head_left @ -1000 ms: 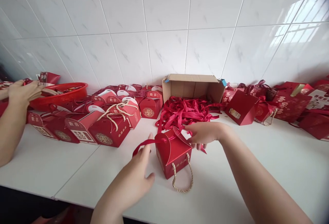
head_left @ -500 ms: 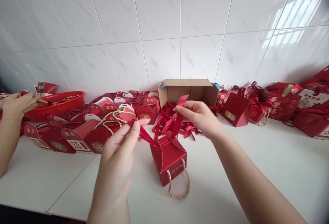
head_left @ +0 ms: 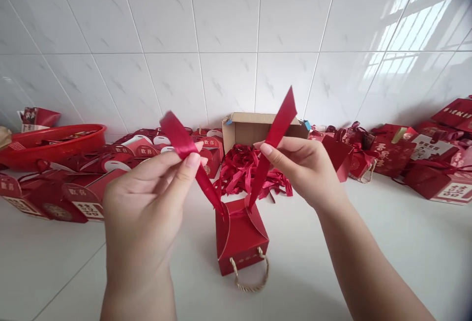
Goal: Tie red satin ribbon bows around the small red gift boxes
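Note:
A small red gift box (head_left: 243, 235) stands on the white table, its top folded in and a twisted rope handle (head_left: 252, 287) hanging at its front. A dark red satin ribbon (head_left: 210, 188) runs through the top of the box, and both its ends rise in a V. My left hand (head_left: 151, 193) pinches the left end between thumb and fingertips, with a short tail sticking up beyond them. The right end, with a longer slanted tip, is pinched in my right hand (head_left: 302, 163). Behind the box lies a heap of loose red ribbons (head_left: 243, 163).
An open cardboard box (head_left: 250, 131) lies on its side against the tiled wall. Rows of red gift boxes (head_left: 84, 193) stand at the left near a red plastic basin (head_left: 88, 139). More red boxes and bags (head_left: 435, 173) crowd the right.
Both hands have risen and pulled the ribbon ends up, so longer tails show. The view has shifted right, and the other person's arm at the far left has nearly left the picture.

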Motion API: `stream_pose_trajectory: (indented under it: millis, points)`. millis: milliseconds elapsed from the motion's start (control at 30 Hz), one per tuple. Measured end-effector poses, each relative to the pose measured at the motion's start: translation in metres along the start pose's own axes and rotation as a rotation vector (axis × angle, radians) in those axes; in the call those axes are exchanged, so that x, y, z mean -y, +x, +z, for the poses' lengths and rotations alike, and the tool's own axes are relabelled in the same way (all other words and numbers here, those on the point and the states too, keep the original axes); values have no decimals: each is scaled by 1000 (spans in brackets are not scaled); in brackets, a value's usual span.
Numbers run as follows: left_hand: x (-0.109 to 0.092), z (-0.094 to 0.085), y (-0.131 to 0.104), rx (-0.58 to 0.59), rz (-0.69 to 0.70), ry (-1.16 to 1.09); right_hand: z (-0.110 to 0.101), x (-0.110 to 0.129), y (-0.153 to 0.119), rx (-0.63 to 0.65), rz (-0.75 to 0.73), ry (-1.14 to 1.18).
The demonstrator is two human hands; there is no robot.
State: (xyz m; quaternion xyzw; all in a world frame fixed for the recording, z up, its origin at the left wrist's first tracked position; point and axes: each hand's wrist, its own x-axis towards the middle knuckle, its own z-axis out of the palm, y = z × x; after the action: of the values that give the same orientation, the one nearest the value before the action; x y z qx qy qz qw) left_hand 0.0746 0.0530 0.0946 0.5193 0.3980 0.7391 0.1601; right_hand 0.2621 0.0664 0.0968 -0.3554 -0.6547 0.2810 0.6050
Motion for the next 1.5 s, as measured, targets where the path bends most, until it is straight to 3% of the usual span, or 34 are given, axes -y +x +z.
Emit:
stream_pose_trajectory:
  millis: [100, 300, 533, 900, 1167, 1267, 1400, 1500]
  points:
    - [-1, 1, 4, -3, 32, -97, 0, 1, 0, -80, -25, 41]
    - [6, -3, 4, 182, -126, -267, 3, 4, -3, -90, -30, 14]
    - [3, 13, -8, -76, -74, -382, 2, 5, -4, -165, -97, 73]
    - [1, 11, -18, 9, -107, -262, -4, 12, -7, -211, -143, 113]
    - [6, 10, -21, -32, 49, -252, -6, 11, -8, -277, -222, 23]
    - [11, 10, -19, -96, 70, -239, -6, 6, -6, -316, -234, -36]
    - [19, 9, -13, -197, 45, -249, -9, 2, -3, -351, -251, -63]
    - [23, 5, -9, -153, -37, -277, -10, 3, -2, -366, -238, 7]
